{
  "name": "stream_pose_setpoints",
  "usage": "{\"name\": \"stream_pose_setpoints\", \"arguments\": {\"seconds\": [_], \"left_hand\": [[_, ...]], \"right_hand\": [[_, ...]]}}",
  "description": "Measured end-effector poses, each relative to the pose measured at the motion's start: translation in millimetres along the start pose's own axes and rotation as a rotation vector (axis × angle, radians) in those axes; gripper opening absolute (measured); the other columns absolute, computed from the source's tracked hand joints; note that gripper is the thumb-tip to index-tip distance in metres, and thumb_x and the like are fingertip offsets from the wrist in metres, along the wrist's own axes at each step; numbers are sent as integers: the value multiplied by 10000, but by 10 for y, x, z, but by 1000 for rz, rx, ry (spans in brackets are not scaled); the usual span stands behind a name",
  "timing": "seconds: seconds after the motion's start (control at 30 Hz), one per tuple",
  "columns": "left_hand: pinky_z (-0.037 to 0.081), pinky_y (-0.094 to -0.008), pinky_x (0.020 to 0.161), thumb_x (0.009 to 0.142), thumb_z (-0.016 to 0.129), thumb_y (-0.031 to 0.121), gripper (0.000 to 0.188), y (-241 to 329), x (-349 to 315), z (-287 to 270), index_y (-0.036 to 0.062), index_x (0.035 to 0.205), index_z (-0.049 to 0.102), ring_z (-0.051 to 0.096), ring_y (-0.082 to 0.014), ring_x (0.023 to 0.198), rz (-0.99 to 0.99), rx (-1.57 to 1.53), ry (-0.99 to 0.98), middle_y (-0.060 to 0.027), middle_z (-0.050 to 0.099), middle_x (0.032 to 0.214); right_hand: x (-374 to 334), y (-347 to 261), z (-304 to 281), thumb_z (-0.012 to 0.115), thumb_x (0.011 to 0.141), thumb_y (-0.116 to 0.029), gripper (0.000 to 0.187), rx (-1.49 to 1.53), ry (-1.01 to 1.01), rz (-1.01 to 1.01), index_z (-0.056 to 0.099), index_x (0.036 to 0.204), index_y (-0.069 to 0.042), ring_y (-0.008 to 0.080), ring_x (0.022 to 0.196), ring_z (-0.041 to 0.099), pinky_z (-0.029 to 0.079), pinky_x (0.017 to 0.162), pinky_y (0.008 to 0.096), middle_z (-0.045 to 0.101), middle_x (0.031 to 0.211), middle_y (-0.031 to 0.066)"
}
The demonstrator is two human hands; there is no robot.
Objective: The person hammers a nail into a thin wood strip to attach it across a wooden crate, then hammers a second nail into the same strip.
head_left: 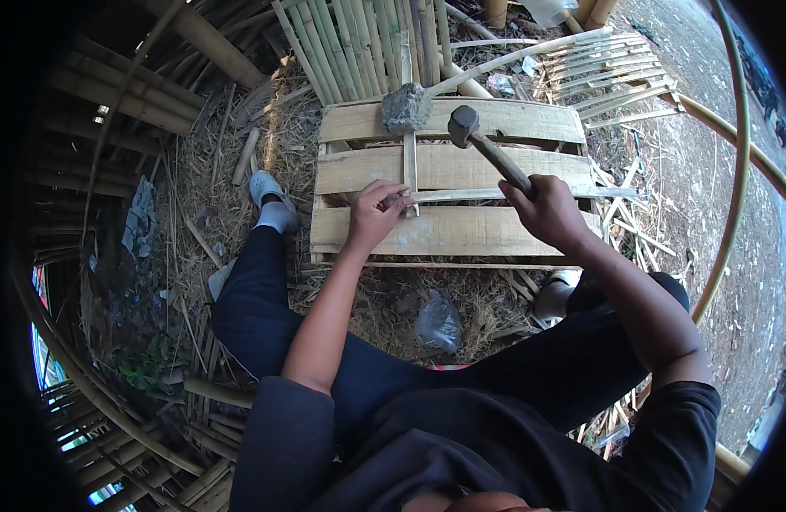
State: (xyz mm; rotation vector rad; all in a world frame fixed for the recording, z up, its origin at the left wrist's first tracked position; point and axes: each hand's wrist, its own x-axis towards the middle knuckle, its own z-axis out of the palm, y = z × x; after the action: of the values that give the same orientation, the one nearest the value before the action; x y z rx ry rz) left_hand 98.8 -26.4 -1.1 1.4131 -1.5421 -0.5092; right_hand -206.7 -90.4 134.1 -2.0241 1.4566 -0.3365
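Your left hand (380, 209) pinches, thumb and fingertips together, the left end of a long, flat, pale bamboo strip (469, 194) on the slatted pale-wood counter (350, 175). There it meets a narrow bamboo crosspiece (411, 158), pointing away from you under a rough grey stone (406, 108). Rightward, your right hand (546, 209) wraps tightly around a dark-headed, wooden-handled hammer (498, 159), over the strip.

One hammer (500, 160), one rock (406, 108) — three planks (478, 232)
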Motion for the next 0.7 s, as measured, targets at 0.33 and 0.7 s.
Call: {"name": "stream_pose_setpoints", "arguments": {"seconds": [0.33, 0.7], "left_hand": [[468, -213, 620, 879, 807, 77, 200, -77, 4, 0, 14, 1065, 769, 609, -74, 716, 62, -9, -5, -53, 720, 961], [419, -512, 1120, 977, 503, 119, 317, 1274, -18, 585, 0, 1244, 625, 563, -396, 1287, 274, 233, -198, -220, 601, 1322]], "right_hand": [[25, 172, -56, 662, 959, -447, 576, 13, 22, 8, 688, 744, 87, 463, 668, 673, 533, 689, 517, 637, 656, 291], [93, -26, -500, 668, 943, -477, 610, 100, 76, 68, 695, 747, 99, 401, 626, 692, 547, 677, 481, 647, 623, 246]]}}
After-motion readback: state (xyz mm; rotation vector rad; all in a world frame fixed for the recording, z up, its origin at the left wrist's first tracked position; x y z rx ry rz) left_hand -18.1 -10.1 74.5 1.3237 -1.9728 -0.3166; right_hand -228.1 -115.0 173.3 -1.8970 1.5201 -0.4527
